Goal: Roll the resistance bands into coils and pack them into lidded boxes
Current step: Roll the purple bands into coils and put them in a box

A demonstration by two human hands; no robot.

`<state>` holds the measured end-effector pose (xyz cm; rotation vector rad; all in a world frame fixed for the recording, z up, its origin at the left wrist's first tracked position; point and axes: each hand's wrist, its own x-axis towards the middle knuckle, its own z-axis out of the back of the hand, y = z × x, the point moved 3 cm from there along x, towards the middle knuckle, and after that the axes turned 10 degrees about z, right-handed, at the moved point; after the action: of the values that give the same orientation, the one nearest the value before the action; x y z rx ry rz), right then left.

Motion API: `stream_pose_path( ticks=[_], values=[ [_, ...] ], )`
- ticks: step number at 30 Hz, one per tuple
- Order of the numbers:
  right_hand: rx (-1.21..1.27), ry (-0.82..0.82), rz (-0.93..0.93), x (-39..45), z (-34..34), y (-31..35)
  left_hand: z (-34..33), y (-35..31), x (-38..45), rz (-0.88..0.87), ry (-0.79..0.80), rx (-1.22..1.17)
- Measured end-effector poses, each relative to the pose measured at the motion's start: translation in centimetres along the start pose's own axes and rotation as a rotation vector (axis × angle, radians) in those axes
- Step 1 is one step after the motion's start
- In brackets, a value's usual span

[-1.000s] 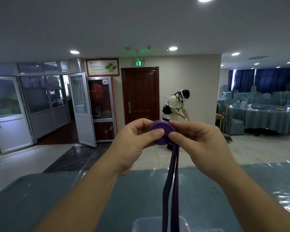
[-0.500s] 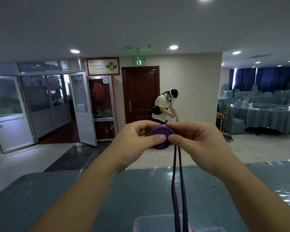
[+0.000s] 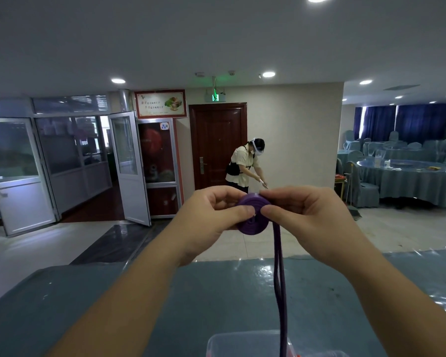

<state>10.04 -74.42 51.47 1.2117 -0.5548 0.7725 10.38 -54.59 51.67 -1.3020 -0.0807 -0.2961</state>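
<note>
- Purple resistance band (image 3: 252,215) is held up in mid-air above the worktop (image 3: 216,292), partly wound into a flat coil whose spiral face is turned toward the camera.
- The left hand (image 3: 211,217) is closed on the coil's left side — thumb pressed on the face, fingers curled behind.
- The right hand (image 3: 312,220) is pinched on the coil's right edge, thumb in front and fingers over the top.
- The unrolled tail of the band is seen hanging straight down as two strands from the coil's right side, past the near edge of the view.
- A clear plastic box (image 3: 242,343) is seen at the near edge of the worktop, directly below the hands — the strands cross in front of it.
- A person (image 3: 245,166) is seen bent forward by a brown door (image 3: 216,145) far behind.
</note>
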Motion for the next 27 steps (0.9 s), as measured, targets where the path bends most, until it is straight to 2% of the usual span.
stream_pose_path(
  ticks=[5, 11, 17, 21, 23, 27],
  values=[
    [0.064, -0.016, 0.002, 0.0, 0.1, 0.0, -0.1, -0.1, -0.1, 0.018, 0.05, -0.118],
    [0.146, -0.067, 0.003, -0.1, 0.1, -0.3, -0.7, 0.7, 0.2, 0.051, 0.06, -0.419],
    [0.072, 0.056, -0.023, 0.0, 0.3, -0.2, -0.3, 0.3, -0.1, 0.017, 0.067, -0.077],
    [0.141, -0.107, 0.014, -0.2, 0.2, -0.4, -0.9, 0.6, 0.1, 0.017, 0.046, -0.352],
    [0.145, -0.102, 0.013, -0.3, 0.0, -0.4, -1.1, 1.1, 0.2, 0.032, 0.036, -0.384],
    [0.039, 0.006, -0.032, -0.4, 0.2, -0.6, -0.7, 1.2, 0.1, 0.03, 0.032, -0.07]
  ],
)
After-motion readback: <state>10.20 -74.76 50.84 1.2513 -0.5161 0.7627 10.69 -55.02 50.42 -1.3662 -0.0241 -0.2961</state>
